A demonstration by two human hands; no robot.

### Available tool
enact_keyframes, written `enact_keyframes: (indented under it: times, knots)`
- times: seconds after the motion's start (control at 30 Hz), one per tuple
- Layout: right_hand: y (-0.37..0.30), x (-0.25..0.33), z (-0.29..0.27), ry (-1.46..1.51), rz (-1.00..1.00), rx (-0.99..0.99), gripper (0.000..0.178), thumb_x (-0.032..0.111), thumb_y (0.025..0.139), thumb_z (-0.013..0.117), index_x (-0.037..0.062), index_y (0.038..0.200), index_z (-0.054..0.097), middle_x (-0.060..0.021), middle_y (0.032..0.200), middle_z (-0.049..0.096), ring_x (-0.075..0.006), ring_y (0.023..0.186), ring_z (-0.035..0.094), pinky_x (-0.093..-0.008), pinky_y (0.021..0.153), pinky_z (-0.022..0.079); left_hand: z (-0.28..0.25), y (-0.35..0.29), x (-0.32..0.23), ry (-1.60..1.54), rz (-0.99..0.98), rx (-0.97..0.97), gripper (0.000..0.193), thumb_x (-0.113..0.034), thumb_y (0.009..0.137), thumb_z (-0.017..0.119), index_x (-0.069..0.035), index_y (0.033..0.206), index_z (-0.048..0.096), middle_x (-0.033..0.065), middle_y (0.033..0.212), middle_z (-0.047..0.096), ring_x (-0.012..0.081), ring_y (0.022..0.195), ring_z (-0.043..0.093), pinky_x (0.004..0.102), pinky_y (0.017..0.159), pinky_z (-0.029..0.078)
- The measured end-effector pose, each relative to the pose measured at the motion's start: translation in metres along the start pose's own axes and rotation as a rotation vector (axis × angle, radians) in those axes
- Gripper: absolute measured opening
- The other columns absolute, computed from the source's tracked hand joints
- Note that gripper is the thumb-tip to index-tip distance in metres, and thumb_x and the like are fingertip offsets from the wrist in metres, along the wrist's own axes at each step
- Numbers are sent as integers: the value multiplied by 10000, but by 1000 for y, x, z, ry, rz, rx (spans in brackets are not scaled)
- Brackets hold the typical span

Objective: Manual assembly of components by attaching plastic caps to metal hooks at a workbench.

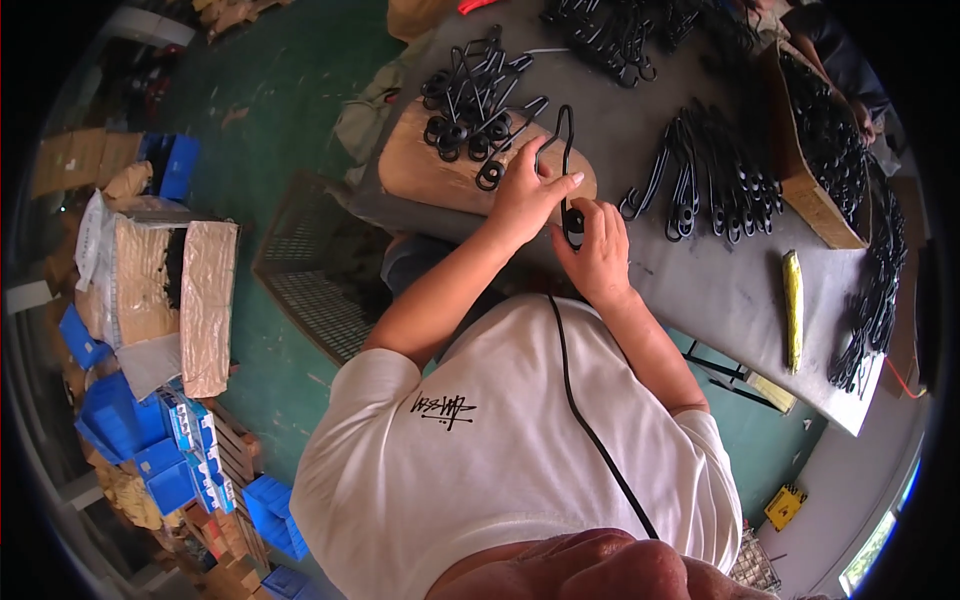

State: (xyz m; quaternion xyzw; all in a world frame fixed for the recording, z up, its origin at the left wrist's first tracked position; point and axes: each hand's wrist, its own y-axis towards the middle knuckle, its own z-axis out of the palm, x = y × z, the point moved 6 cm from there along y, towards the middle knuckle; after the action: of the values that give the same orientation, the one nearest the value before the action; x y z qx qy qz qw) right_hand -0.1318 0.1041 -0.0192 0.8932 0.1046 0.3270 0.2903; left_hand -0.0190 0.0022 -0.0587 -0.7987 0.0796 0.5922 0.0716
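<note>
Both my hands hold one black bent metal rod [570, 125] near the table's front edge. Its narrow loop points away from me, and a round black piece [573, 222] sits at its near end. My left hand [525, 195] pinches the rod partway along, thumb against index finger. The fingers of my right hand [597, 245] close around the round end. Left of the hands, a heap of black bent rods with round ends [470, 105] lies on a tan cardboard sheet [410, 165]. To the right, a row of similar black hooked rods [710, 180] is spread on the grey table [650, 260].
An open cardboard box [845, 235] of black parts stands at the right, beside a yellow strip [793, 310]. More black rods [615, 40] lie at the far side. A plastic crate [320, 265] is on the floor to the left. Another person's hand [863, 120] shows beyond the box.
</note>
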Motion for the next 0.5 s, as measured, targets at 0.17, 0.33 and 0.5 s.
enact_keyframes:
  times: [0.17, 0.33, 0.5]
  knots:
    - [2, 9, 11, -39, -61, 25, 474, 87, 724, 782, 38, 1121, 530, -133, 1005, 601, -342, 900, 594, -433, 789, 490, -10, 1, 16, -66, 19, -36, 770, -338, 775, 822, 19, 1363, 475, 82, 945, 556, 188, 835, 556, 333, 774, 493]
    - [6, 1, 14, -62, -54, -8, 406, 104, 733, 774, 36, 1055, 535, -134, 917, 576, -343, 836, 588, -431, 759, 498, -13, 3, -6, 79, 37, 4, 802, -364, 765, 819, 46, 1358, 467, 97, 931, 574, 213, 853, 577, 356, 794, 494]
    - [25, -8, -1, 11, -3, 28, 471, 215, 751, 792, 36, 1117, 554, -133, 969, 612, -326, 920, 606, -436, 802, 475, -26, 30, -34, 415, 208, -81, 785, -362, 784, 781, 38, 1377, 459, 132, 981, 635, 295, 918, 634, 398, 833, 508]
